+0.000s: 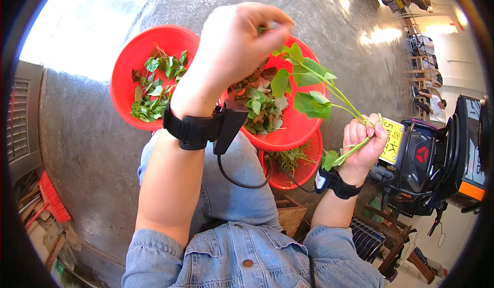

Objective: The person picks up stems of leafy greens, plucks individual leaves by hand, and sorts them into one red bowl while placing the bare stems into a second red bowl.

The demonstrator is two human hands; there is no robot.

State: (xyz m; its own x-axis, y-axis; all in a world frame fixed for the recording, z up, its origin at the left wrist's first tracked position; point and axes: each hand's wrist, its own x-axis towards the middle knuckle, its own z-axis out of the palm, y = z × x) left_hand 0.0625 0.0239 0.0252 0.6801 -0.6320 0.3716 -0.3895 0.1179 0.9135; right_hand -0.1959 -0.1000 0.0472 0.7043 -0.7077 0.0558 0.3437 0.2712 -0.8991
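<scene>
The right hand (364,143) is closed in a fist around the lower end of a leafy green stem (329,90), holding it slanted up and to the left so that its leaves hang over the middle red basin (293,133); the grip appears to steady the stalk for picking. The left hand (236,43) is raised above that basin, fingers pinched together on the stem's upper tip, evidently a plucking hold. The stem thus spans between both hands, touching each. Picked leaves (260,105) lie inside the middle basin, more leaves fill the left red basin (123,90), and bare stalks sit in a smaller red basin (303,172) nearest the person's knees, all on the concrete floor (87,149).
</scene>
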